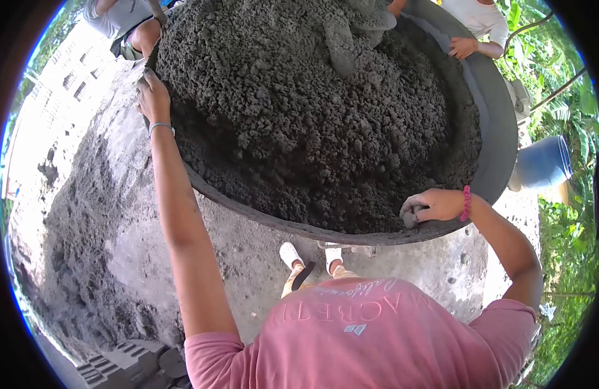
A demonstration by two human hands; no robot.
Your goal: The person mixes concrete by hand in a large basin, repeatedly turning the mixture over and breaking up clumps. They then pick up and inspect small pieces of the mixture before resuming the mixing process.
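A big round grey pan [500,123] heaped with dark, lumpy cement mix [312,110] fills the upper view. My left hand [153,97], with a thin bracelet on the wrist, grips the pan's left rim. My right hand [435,206], wearing a pink bead bracelet, is closed on the near right rim, fingers coated in grey mix. I wear a pink shirt, and my feet in white shoes [310,254] stand under the pan. A tool caked in mix [341,39] lies in the heap near the far side.
Another person's hand [463,47] holds the far right rim, white sleeve above it. A second person in grey [121,19] crouches at the far left rim. A pile of dark sand [79,246] lies left on the concrete ground; grey blocks [128,366] sit bottom left. A blue barrel [542,162] and greenery stand right.
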